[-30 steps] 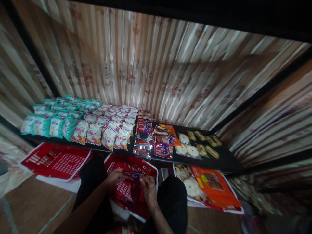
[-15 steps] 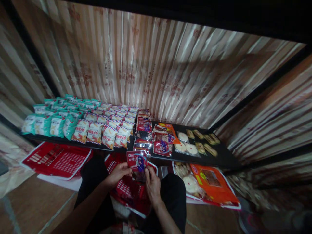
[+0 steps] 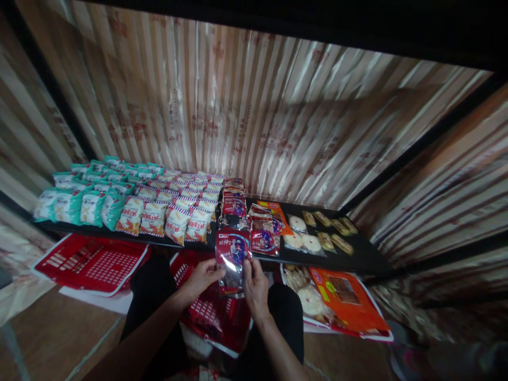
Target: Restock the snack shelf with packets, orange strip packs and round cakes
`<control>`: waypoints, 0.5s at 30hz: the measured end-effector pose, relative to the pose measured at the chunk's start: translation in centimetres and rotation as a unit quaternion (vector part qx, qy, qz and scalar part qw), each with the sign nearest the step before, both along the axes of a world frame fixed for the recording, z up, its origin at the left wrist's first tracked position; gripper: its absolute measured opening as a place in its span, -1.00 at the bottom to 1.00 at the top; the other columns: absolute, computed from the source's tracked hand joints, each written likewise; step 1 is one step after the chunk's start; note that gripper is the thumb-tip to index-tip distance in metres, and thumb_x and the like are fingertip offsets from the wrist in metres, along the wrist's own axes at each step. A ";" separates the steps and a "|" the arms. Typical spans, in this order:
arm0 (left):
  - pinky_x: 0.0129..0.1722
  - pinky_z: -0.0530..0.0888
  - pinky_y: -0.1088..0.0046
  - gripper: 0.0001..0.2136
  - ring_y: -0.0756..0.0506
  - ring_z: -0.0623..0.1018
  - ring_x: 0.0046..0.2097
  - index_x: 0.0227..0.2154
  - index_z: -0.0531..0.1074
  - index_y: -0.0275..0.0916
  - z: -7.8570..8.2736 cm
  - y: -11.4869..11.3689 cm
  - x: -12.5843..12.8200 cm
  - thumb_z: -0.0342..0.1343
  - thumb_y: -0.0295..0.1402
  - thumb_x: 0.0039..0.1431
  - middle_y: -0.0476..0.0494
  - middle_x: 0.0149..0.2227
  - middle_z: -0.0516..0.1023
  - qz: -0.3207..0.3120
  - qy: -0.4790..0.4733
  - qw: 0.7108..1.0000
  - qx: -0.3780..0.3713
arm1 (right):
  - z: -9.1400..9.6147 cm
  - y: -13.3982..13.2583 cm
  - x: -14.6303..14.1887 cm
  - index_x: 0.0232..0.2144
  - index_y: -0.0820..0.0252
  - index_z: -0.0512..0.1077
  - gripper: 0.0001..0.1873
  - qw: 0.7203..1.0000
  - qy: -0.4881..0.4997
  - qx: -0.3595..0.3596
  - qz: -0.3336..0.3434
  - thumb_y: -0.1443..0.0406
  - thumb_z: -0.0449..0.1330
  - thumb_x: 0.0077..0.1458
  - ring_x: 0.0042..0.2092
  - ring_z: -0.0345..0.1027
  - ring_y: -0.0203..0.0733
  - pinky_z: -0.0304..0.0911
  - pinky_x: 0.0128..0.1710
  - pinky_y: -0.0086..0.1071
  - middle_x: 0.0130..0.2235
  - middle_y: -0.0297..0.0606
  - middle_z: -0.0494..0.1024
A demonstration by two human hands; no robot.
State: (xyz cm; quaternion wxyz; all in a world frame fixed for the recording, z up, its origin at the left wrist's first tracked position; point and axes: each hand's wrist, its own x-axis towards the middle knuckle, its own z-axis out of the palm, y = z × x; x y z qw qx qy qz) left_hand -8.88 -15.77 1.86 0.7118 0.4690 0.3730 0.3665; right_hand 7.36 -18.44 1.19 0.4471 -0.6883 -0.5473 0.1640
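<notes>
In the head view, the one view there is, both hands hold one red snack packet (image 3: 232,258) upright just in front of the black shelf's (image 3: 369,258) near edge. The left hand (image 3: 201,278) is curled round the packet's left edge with the fingers closed on it. The right hand (image 3: 256,286) pinches its right edge lower down, thumb in front. The packet's clear lower half hangs over a red basket (image 3: 216,317) that sits between the person's knees and seems to hold more of the same, though it is too dark there to be sure. Straight behind the packet, a column of matching red packets (image 3: 235,205) runs back along the shelf, with red-and-white striped packets (image 3: 178,214) and teal packets (image 3: 87,198) to its left and round cakes (image 3: 304,241) to its right. A second red basket (image 3: 95,262) lies on the floor at the left, and an orange bag (image 3: 345,299) at the right. I judge the packet to be mid-carry between basket and shelf. Setting it down would call for lifting it clear of the shelf lip and laying it at the near end of its own column, without pushing the neighbouring rows askew.
</notes>
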 end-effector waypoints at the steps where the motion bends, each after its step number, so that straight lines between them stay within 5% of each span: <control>1: -0.14 0.39 0.36 -0.55 -0.15 0.50 -0.19 -0.27 0.44 -0.31 0.2 0.1 0.3 0.23 -0.08 -0.18 -0.15 -0.28 0.56 0.012 0.004 1.000 0.002 | 0.3 0.2 0.1 -0.36 0.17 0.37 -0.60 1.000 0.005 0.003 0.000 0.04 -0.11 0.13 -0.49 0.28 -0.29 0.14 -0.44 -0.49 -0.51 -0.33 0.44; 6: -0.20 0.39 0.40 -0.57 -0.13 0.50 -0.25 -0.36 0.43 -0.30 1.3 1.1 2.1 0.20 -0.03 -0.19 -0.12 -0.34 0.55 0.083 0.036 0.996 0.017 | 1.7 1.6 0.5 -0.31 0.18 0.35 -0.61 0.999 0.037 0.016 0.004 0.04 -0.08 0.12 -0.42 0.33 -0.26 0.17 -0.39 -0.48 -0.46 -0.31 0.47; 15: -0.31 0.38 0.44 -0.61 -0.08 0.47 -0.35 -0.44 0.40 -0.29 1.6 3.8 3.5 0.18 -0.02 -0.16 -0.06 -0.45 0.50 0.099 0.029 0.993 0.048 | 3.4 3.4 1.5 -0.13 0.20 0.32 -0.56 0.995 0.096 0.021 0.027 0.03 -0.04 0.10 -0.27 0.40 -0.17 0.26 -0.25 -0.37 -0.27 -0.23 0.53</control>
